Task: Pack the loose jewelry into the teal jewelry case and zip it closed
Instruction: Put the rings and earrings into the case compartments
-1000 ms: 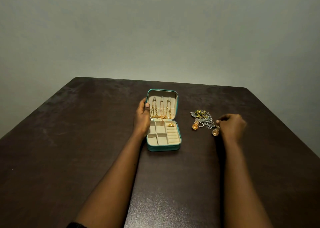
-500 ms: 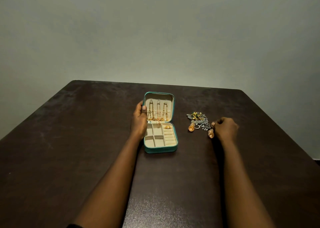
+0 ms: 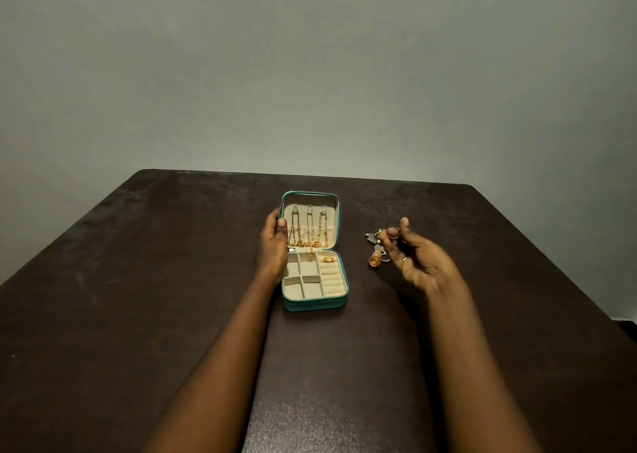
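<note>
Steadying the lid (image 3: 310, 200), the left hand (image 3: 274, 249) grips its left edge, thumb on the inner rim, other fingers curled behind. The teal case (image 3: 312, 302) lies open mid-surface (image 3: 138, 280); gold chains (image 3: 309, 228) hang in the lid and a gold ring (image 3: 328, 258) sits in the roll slots. The loose pile (image 3: 374, 237) lies near its right side. The right hand (image 3: 418, 263) is raised, fingers (image 3: 404, 226) pinching a small ring (image 3: 396, 231). Likely light, hard and slippery: hold it by the band and press it between the rolls.
</note>
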